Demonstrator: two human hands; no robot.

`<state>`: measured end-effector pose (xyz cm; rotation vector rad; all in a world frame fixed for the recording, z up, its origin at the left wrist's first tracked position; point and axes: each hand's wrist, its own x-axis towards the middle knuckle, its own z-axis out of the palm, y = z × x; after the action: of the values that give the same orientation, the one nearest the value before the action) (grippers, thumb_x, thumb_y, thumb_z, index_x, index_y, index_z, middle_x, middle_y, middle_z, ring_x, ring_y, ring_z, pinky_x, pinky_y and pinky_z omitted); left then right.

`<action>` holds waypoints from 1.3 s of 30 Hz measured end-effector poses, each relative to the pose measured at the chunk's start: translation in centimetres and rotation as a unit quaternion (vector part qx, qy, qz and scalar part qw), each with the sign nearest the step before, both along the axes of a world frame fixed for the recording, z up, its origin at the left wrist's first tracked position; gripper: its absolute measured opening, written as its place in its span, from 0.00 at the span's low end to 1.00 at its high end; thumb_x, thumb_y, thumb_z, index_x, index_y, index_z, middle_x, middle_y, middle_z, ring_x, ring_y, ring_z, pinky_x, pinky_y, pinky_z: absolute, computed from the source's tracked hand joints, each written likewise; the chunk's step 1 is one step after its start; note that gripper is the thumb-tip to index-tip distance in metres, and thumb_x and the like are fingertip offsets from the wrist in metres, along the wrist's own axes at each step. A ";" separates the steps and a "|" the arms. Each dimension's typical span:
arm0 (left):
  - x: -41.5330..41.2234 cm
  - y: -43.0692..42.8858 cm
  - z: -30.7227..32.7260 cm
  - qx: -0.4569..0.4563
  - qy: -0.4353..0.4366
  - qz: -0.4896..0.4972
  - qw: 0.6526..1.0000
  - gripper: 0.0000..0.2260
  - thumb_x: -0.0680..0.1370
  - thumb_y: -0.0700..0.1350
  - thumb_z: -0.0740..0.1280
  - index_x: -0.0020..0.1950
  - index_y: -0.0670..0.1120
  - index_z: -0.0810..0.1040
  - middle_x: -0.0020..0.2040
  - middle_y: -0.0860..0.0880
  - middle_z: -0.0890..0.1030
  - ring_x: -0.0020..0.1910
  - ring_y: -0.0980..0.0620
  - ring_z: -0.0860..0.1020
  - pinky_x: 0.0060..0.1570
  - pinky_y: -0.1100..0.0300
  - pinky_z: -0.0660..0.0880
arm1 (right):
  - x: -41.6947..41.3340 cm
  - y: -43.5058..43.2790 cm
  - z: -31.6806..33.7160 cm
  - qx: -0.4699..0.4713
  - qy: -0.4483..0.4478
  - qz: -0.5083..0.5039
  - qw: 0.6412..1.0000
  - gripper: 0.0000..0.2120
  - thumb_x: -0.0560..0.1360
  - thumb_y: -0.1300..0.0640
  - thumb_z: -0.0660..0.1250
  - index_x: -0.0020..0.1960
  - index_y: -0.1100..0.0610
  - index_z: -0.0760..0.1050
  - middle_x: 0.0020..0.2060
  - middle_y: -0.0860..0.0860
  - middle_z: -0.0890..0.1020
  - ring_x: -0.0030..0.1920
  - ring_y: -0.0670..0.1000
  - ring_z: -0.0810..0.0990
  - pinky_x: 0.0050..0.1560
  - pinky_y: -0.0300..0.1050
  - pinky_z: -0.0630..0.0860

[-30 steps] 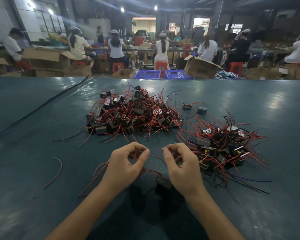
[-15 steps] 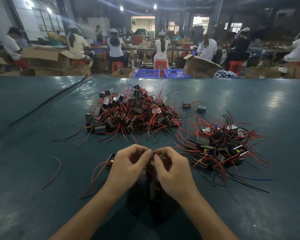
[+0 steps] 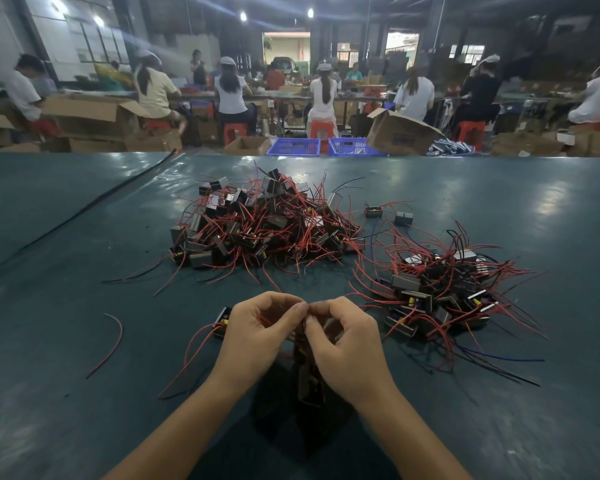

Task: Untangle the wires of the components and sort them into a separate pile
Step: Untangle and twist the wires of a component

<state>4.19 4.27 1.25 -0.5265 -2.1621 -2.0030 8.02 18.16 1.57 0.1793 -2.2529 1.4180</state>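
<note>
A large tangled pile of small dark components with red wires point(image 3: 264, 226) lies mid-table. To its right sits a smaller pile of the same parts point(image 3: 440, 292). My left hand point(image 3: 257, 334) and my right hand point(image 3: 347, 344) meet fingertip to fingertip near the table's front, both pinching thin red wires. A dark component point(image 3: 309, 382) hangs from those wires between my wrists. Another component point(image 3: 223, 318) lies on the table just left of my left hand, its red wires trailing down-left.
A loose red wire point(image 3: 113, 344) lies alone at the left on the teal table point(image 3: 66, 393). Two single components point(image 3: 388, 214) sit behind the right pile. Beyond the far edge are blue crates point(image 3: 293, 147), cardboard boxes and several seated workers.
My hands have come together from a small gap apart. The component that lay near my right wrist now hangs upright between my hands by its wires.
</note>
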 end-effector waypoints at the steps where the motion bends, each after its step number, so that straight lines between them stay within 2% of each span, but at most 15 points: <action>1: 0.0 0.0 0.1 0.004 -0.002 -0.009 1.000 0.03 0.71 0.49 0.72 0.43 0.55 0.85 0.41 0.49 0.86 0.41 0.52 0.84 0.41 0.64 0.79 | 0.0 0.0 0.1 -0.007 -0.007 0.011 1.000 0.07 0.75 0.61 0.70 0.44 0.49 0.80 0.37 0.44 0.79 0.38 0.43 0.78 0.36 0.32 0.72; 5: 0.1 -0.3 0.5 0.001 -0.008 -0.027 1.000 0.03 0.70 0.49 0.73 0.42 0.53 0.85 0.41 0.50 0.86 0.41 0.53 0.84 0.39 0.67 0.78 | -0.2 0.5 0.3 -0.070 -0.064 0.059 0.994 0.04 0.76 0.60 0.69 0.47 0.54 0.82 0.37 0.48 0.83 0.36 0.47 0.80 0.38 0.40 0.78; 9: -0.1 -0.9 1.1 0.062 -0.123 -0.051 0.989 0.11 0.64 0.52 0.77 0.42 0.49 0.86 0.39 0.45 0.85 0.38 0.51 0.84 0.38 0.65 0.78 | -0.3 0.9 0.4 -0.081 -0.080 0.116 0.987 0.05 0.77 0.60 0.69 0.48 0.51 0.82 0.38 0.46 0.85 0.40 0.43 0.82 0.42 0.36 0.77; 12: -0.1 -1.1 1.3 0.113 -0.210 -0.076 0.968 0.15 0.60 0.50 0.79 0.43 0.45 0.85 0.40 0.41 0.85 0.36 0.49 0.83 0.34 0.62 0.78 | -0.3 0.9 0.3 -0.081 -0.074 0.119 0.987 0.04 0.77 0.58 0.69 0.48 0.51 0.82 0.39 0.46 0.85 0.39 0.44 0.83 0.42 0.37 0.78; 16: -0.3 -1.1 1.4 0.157 -0.238 -0.102 0.953 0.16 0.62 0.48 0.78 0.46 0.42 0.85 0.42 0.40 0.85 0.38 0.49 0.83 0.35 0.61 0.79 | -0.4 0.9 0.1 -0.081 -0.050 0.086 0.992 0.01 0.76 0.57 0.70 0.47 0.53 0.81 0.37 0.48 0.83 0.36 0.46 0.81 0.39 0.42 0.79; 18: -0.2 -1.1 1.4 0.131 -0.214 -0.119 0.961 0.16 0.63 0.47 0.77 0.48 0.41 0.84 0.42 0.41 0.85 0.39 0.49 0.83 0.38 0.61 0.79 | -0.4 0.9 0.1 -0.091 -0.044 0.073 0.992 0.03 0.76 0.58 0.69 0.45 0.53 0.80 0.35 0.47 0.83 0.35 0.47 0.80 0.38 0.44 0.79; 20: 0.0 -0.9 1.3 0.069 -0.160 -0.137 0.975 0.13 0.67 0.45 0.75 0.48 0.41 0.83 0.40 0.45 0.85 0.38 0.53 0.83 0.39 0.64 0.78 | -0.5 0.8 0.1 -0.110 -0.045 0.063 0.991 0.05 0.77 0.59 0.69 0.43 0.53 0.79 0.34 0.46 0.83 0.35 0.47 0.81 0.38 0.41 0.78; 22: 0.1 -0.8 1.2 0.024 -0.109 -0.141 0.984 0.08 0.71 0.39 0.72 0.49 0.41 0.83 0.40 0.47 0.85 0.39 0.54 0.83 0.41 0.65 0.77 | -0.7 0.8 0.0 -0.113 -0.042 0.048 0.992 0.05 0.76 0.60 0.69 0.42 0.53 0.79 0.34 0.47 0.82 0.34 0.46 0.79 0.37 0.39 0.77; 24: -0.1 -1.0 1.1 -0.019 -0.062 -0.135 0.989 0.07 0.74 0.34 0.70 0.50 0.42 0.83 0.43 0.46 0.86 0.43 0.52 0.84 0.44 0.64 0.78 | -0.8 1.0 0.0 -0.108 -0.046 0.040 0.992 0.04 0.76 0.60 0.70 0.42 0.54 0.79 0.35 0.48 0.81 0.34 0.46 0.78 0.37 0.37 0.75; 27: -0.2 -1.1 1.1 -0.061 -0.012 -0.116 0.991 0.06 0.74 0.40 0.71 0.49 0.46 0.84 0.44 0.47 0.86 0.44 0.51 0.84 0.46 0.63 0.79 | -0.7 0.9 -0.1 -0.105 -0.057 0.056 0.991 0.03 0.76 0.58 0.69 0.44 0.54 0.79 0.36 0.48 0.82 0.36 0.47 0.79 0.38 0.38 0.77; 31: -0.2 -1.1 1.1 -0.070 0.006 -0.097 0.993 0.06 0.72 0.48 0.71 0.47 0.52 0.85 0.43 0.49 0.86 0.44 0.51 0.84 0.45 0.62 0.79 | -0.7 0.8 -0.1 -0.100 -0.039 0.056 0.993 0.03 0.76 0.59 0.70 0.44 0.53 0.80 0.38 0.49 0.83 0.38 0.51 0.80 0.42 0.44 0.79; 35: -0.3 -1.3 1.1 -0.112 0.027 -0.076 0.990 0.04 0.75 0.44 0.71 0.47 0.50 0.85 0.41 0.50 0.85 0.43 0.51 0.84 0.45 0.57 0.81 | -0.5 0.7 -0.3 -0.078 -0.022 0.051 0.995 0.06 0.76 0.60 0.70 0.44 0.50 0.79 0.36 0.46 0.81 0.34 0.45 0.77 0.35 0.38 0.74; 39: -0.2 -1.5 1.1 -0.159 0.065 -0.039 0.984 0.04 0.75 0.40 0.72 0.46 0.48 0.85 0.39 0.51 0.84 0.39 0.50 0.82 0.43 0.51 0.79 | -0.4 0.7 -0.1 -0.062 0.018 0.048 0.997 0.05 0.75 0.57 0.72 0.42 0.48 0.81 0.35 0.44 0.82 0.33 0.44 0.78 0.33 0.34 0.72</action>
<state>4.00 2.73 2.34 -0.7723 -2.4243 -1.6105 7.62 18.90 1.43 0.2717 -2.1449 1.5875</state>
